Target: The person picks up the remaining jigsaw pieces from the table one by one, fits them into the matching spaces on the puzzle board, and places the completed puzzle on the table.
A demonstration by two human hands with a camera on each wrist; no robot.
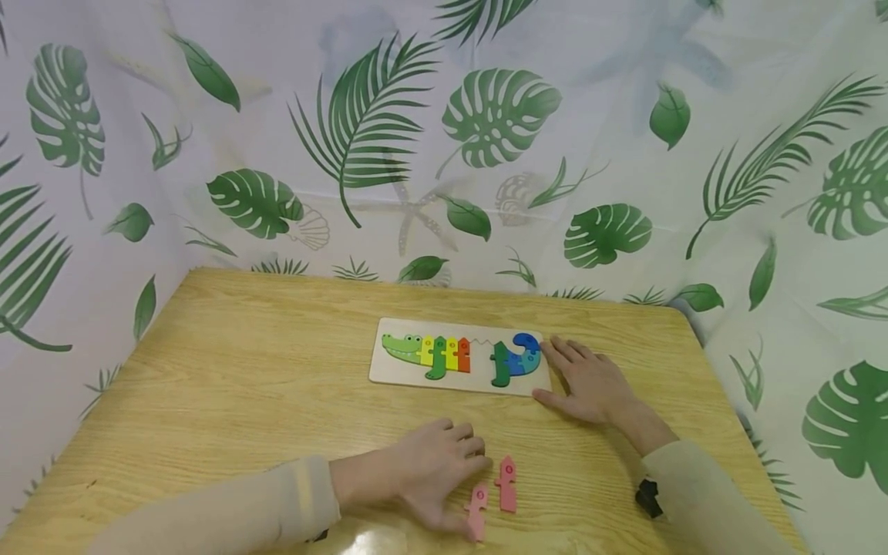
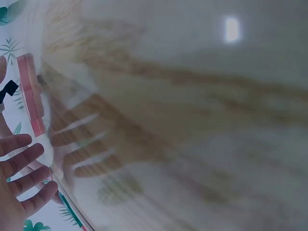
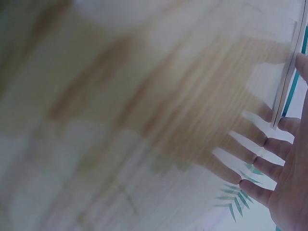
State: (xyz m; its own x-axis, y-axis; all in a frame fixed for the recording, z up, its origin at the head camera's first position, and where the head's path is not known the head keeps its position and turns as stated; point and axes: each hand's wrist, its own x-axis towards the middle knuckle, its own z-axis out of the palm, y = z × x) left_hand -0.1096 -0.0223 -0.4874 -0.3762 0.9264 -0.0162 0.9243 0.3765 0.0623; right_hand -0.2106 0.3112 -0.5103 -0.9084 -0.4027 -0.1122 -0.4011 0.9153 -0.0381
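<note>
A wooden crocodile puzzle board [image 1: 395, 374] lies on the table, holding a light green head [image 1: 401, 348], yellow, green and orange-red body pieces, a dark green leg piece [image 1: 500, 366] and a blue tail [image 1: 530, 343]. Bare wood shows between the orange-red and dark green pieces. My right hand [image 1: 590, 381] rests against the board's right end, fingers spread. Nearer me, my left hand [image 1: 440, 470] is over the table with fingers extended, its thumb right at a light pink puzzle piece [image 1: 478, 509]. Just right of that lies a darker pink piece [image 1: 509, 486].
The wood-grain table [image 1: 277, 347] meets a white curtain [image 1: 416, 154] printed with green leaves at the back and sides. A bright light reflection shows on the tabletop at the near edge. Small black objects [image 1: 649, 498] sit at the sleeve cuffs.
</note>
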